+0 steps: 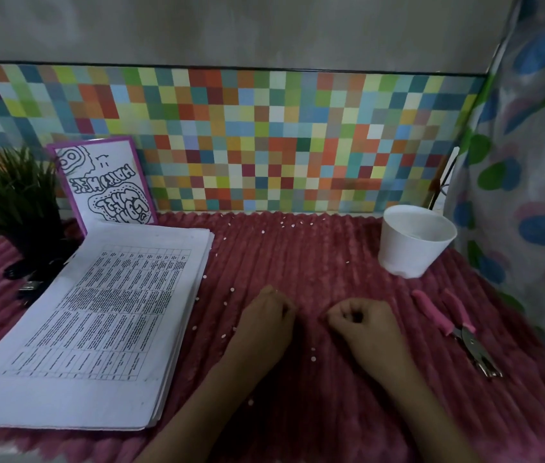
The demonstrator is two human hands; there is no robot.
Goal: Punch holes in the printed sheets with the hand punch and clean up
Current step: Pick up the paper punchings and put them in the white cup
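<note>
I can't read the tiny print on the sheets point(97, 312); my left hand point(266, 324) and right hand point(361, 325) curl over, hiding their palms

head view | faces forward and down | close above mat point(314, 262)

Person: two bare hands + forearms, seen from head cam.
L hand point(266, 315) & R hand point(361, 320) bare, forearms bare as far as frame shows; tiny pale glint on L knuckle, can't tell what; dim light, nails too blurred.
</note>
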